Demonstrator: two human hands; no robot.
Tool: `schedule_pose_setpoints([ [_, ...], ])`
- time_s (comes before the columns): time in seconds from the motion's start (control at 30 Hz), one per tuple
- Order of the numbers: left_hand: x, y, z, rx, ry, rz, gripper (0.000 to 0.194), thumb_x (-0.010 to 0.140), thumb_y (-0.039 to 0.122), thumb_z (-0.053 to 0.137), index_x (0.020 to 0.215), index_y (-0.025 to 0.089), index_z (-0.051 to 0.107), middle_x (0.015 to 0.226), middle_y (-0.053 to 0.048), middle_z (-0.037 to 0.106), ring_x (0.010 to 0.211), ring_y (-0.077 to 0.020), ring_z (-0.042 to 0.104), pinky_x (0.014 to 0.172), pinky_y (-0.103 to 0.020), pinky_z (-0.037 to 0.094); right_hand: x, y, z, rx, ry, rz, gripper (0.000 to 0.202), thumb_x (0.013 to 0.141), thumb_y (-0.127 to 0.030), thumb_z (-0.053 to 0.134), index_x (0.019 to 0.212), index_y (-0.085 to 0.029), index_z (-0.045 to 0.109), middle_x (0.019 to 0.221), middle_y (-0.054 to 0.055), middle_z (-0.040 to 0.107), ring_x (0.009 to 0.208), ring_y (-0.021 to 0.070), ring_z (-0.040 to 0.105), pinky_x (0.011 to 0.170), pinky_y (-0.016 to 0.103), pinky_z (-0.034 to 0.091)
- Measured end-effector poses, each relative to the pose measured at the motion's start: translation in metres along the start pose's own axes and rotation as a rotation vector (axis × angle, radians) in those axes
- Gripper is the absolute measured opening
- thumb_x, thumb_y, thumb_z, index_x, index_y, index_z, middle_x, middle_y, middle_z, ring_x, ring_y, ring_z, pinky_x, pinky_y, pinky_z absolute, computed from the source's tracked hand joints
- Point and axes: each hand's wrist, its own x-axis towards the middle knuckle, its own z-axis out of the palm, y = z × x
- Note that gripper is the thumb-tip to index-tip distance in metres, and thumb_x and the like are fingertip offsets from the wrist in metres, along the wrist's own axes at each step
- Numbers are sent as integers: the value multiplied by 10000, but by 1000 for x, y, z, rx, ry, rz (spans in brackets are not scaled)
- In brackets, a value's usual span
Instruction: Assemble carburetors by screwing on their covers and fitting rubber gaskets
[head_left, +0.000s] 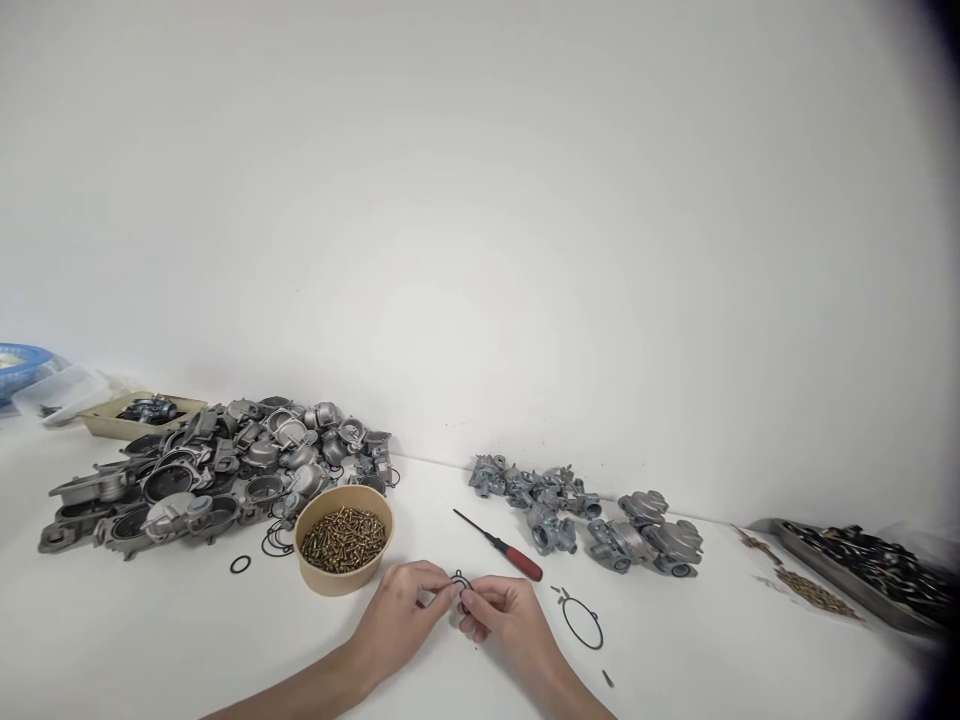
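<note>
Your left hand and right hand nearly met, fingertips pinched on a thin black rubber ring between them, above the white table, near the red-handled black-shafted screwdriver.

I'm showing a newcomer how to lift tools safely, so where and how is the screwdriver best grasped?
Probably by the thick red handle of the screwdriver, from above on the near side, fingers across it: it lies slanted, handle towards the person, thin shaft pointing away. The right hand is nearest.
</note>
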Motion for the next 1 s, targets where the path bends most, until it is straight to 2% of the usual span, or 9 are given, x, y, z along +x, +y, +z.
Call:
schedule_pose_setpoints([
  [0.1, 1, 2, -3, -59, -33, -1, 389, 924, 394, 502, 770, 181, 788, 749, -45, 726, 739, -183, 623, 572, -217, 414, 0, -1, -1, -10, 11, 7, 442, 719, -537, 783, 751, -96, 766, 580, 88, 696, 505, 148, 580, 536, 282, 459],
  [0.2, 3, 0, -4, -137, -43, -67, 356, 892, 412, 547, 803, 171, 794, 795, -48, 752, 763, -197, 640, 597, -226, 450, 1, -1, -2, -10, 16, 10, 448, 712, -549, 782, 696, -103, 746, 567, 82, 692, 489, 144, 579, 533, 278, 456],
  [0.37, 5, -9, -2, -321, -9, -241, 382, 771, 445, 693, 960, 125, 780, 946, -103, 767, 888, -261, 681, 640, -268, 535, 1, -2, -1, 4, 5, 9, 453, 699, -557, 786, 709, -106, 745, 572, 74, 688, 495, 146, 583, 534, 282, 462],
  [0.57, 8, -18, 0, -414, 35, -325, 415, 733, 453, 733, 969, 115, 773, 938, -107, 769, 885, -264, 689, 664, -309, 577, 0, -6, 0, 9, -7, 32, 450, 668, -556, 808, 690, -115, 720, 596, 74, 699, 504, 145, 593, 532, 279, 467],
  [0.77, 9, -21, 0, -456, 29, -288, 383, 721, 383, 751, 966, 89, 764, 846, -114, 763, 800, -239, 690, 656, -299, 552, 1, -3, -3, 25, -25, 40, 446, 664, -536, 818, 723, -106, 711, 624, 77, 711, 528, 149, 612, 546, 280, 477],
  [1.0, 8, -23, 3, -495, 0, -262, 329, 705, 294, 754, 972, 103, 737, 937, -140, 760, 860, -251, 695, 663, -296, 545, 3, 2, -4, 29, -24, 26, 435, 687, -520, 813, 759, -99, 731, 614, 72, 697, 517, 146, 617, 527, 269, 471],
])
